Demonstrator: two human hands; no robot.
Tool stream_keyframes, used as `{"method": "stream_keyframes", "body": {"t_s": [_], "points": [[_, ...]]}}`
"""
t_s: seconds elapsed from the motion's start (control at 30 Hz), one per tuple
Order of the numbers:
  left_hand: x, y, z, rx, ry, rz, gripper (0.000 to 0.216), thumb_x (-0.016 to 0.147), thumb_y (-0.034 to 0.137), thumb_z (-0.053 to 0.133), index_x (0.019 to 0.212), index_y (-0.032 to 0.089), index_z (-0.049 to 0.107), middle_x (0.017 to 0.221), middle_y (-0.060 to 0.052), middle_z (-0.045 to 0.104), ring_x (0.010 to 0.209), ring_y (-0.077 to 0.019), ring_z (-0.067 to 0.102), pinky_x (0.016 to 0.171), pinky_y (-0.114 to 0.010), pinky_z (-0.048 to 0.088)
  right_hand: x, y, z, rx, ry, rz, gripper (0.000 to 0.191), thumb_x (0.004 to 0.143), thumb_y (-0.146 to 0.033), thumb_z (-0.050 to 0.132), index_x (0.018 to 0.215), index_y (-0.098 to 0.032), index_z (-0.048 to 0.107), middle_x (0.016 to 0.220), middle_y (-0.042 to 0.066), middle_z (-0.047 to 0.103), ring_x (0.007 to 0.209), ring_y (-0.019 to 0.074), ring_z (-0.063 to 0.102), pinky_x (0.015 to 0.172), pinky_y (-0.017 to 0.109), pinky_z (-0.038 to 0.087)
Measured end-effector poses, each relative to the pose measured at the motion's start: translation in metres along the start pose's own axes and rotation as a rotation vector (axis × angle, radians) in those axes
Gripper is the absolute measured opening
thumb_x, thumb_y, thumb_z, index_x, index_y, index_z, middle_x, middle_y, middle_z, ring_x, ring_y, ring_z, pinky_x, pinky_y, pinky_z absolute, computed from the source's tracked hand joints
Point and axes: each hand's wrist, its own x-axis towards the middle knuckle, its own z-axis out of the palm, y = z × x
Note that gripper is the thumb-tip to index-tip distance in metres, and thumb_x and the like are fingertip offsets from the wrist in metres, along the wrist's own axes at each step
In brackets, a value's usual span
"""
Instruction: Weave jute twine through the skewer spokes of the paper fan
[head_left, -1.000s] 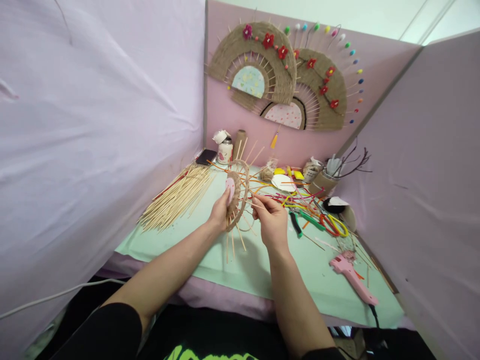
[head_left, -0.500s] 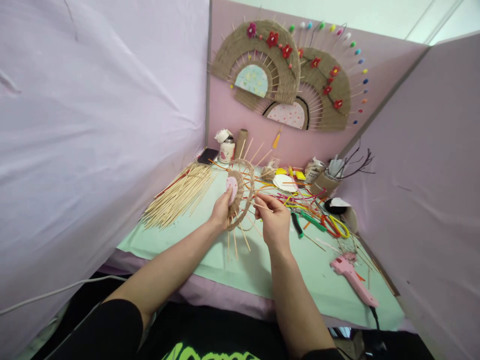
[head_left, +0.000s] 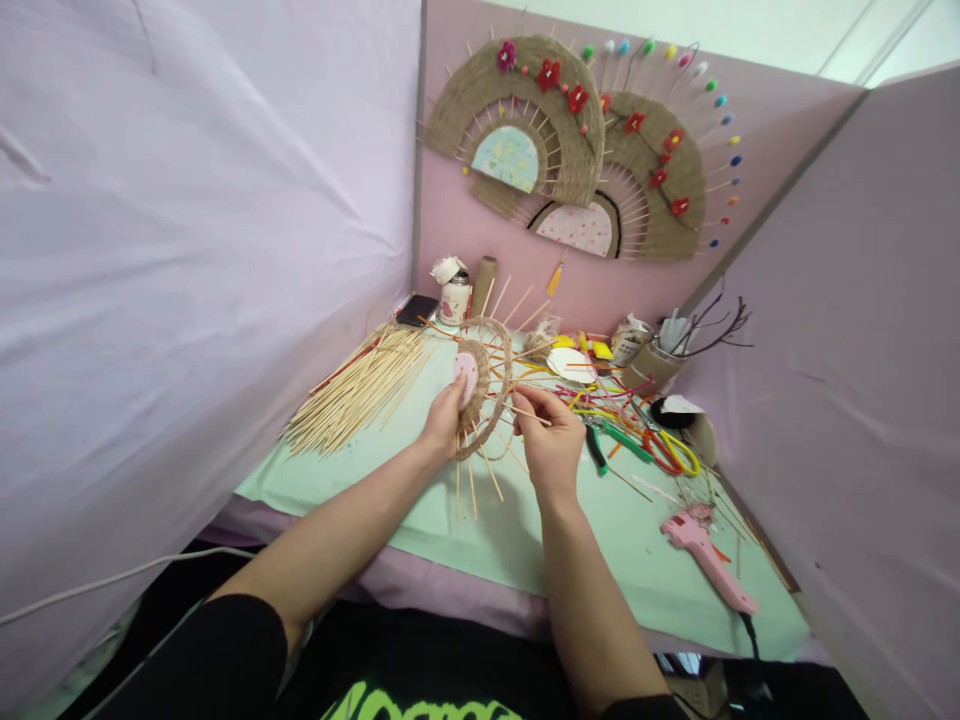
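My left hand (head_left: 442,425) grips a half-woven fan (head_left: 484,385) made of jute twine wound over thin wooden sticks, with a pink centre piece facing me. It is held upright above the green table mat (head_left: 360,470). My right hand (head_left: 551,445) is just right of the fan, its fingers pinched on a thin strand or stick that runs to the fan's rim. Bare sticks poke out below and above the woven part.
A bundle of wooden skewers (head_left: 360,385) lies left. Coloured sticks, green-handled pliers (head_left: 596,450) and red-yellow scissors (head_left: 671,452) clutter the right, with a pink glue gun (head_left: 701,545) nearer. Cups, a phone (head_left: 415,310) and finished fans (head_left: 570,150) are at the back wall.
The fan has turned slightly and risen a little, and my right hand has shifted a bit up and right along its rim. The view has drifted slightly.
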Motion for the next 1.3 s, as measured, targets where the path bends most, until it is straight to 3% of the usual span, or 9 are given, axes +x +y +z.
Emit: {"method": "stream_keyframes", "body": {"t_s": [0.27,0.57,1.3], "points": [[0.0006,-0.0009,-0.0005,0.021,0.000,0.014,0.036,0.075,0.052,0.062,0.077,0.016,0.058,0.051,0.002,0.057,0.037,-0.0082,0.048,0.040,-0.021,0.036,-0.0023,0.0060,-0.0011,-0.127,0.028,-0.152,0.021,0.078,-0.032,0.063,0.089,-0.016,0.070,0.078,0.004,0.066,0.064,0.0123,0.057,0.059,0.026,0.048],[0.0064,-0.0056,-0.0052,0.069,0.023,0.043,0.047,0.065,0.061,0.066,0.081,0.017,0.059,0.055,0.002,0.057,0.040,-0.0086,0.049,0.039,-0.020,0.034,-0.0017,0.0058,-0.0030,-0.179,0.016,-0.253,0.017,0.080,-0.028,0.060,0.088,-0.018,0.071,0.082,0.005,0.067,0.068,0.0135,0.059,0.064,0.027,0.050],[0.0052,-0.0050,-0.0032,0.062,0.035,0.127,0.041,0.069,0.055,0.066,0.081,0.016,0.057,0.058,0.002,0.056,0.041,-0.0072,0.048,0.041,-0.020,0.035,0.0005,0.0060,-0.0019,0.029,-0.005,-0.014,0.021,0.077,-0.033,0.064,0.087,-0.016,0.069,0.059,-0.002,0.058,0.046,0.0085,0.049,0.043,0.022,0.042]]}}
